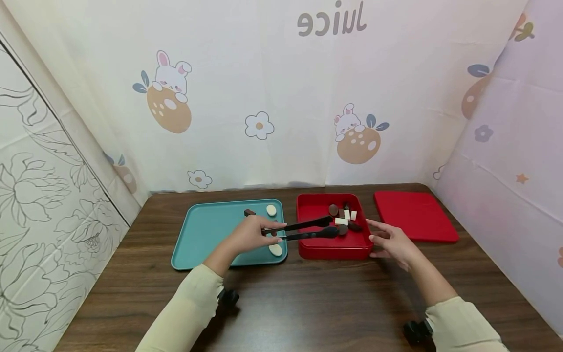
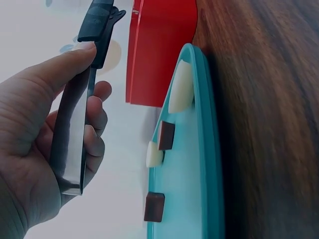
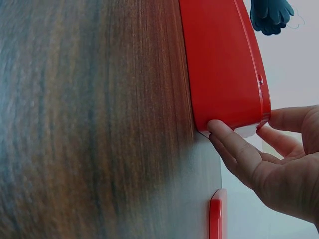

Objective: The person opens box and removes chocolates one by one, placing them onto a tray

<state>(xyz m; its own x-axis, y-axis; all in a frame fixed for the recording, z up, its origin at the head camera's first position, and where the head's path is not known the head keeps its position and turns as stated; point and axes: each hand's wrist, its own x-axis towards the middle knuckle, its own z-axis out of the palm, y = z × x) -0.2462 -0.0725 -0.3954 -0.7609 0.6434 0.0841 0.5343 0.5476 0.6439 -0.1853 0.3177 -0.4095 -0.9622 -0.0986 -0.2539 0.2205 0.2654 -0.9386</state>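
Note:
My left hand grips a pair of metal tongs with black tips, thumb on one arm and fingers curled round the other. The tong tips reach right over the red box and stand apart. Inside the box are brown round pieces, dark pieces and small white blocks, bunched toward its right side. With fingers fairly straight, my right hand touches the right side and rim of the box. Beneath my left hand lies a teal tray with white oval pieces and brown blocks.
A flat red lid-like panel lies on the wooden table, right of the box. Behind the table hangs a printed curtain, and another patterned curtain borders the right side.

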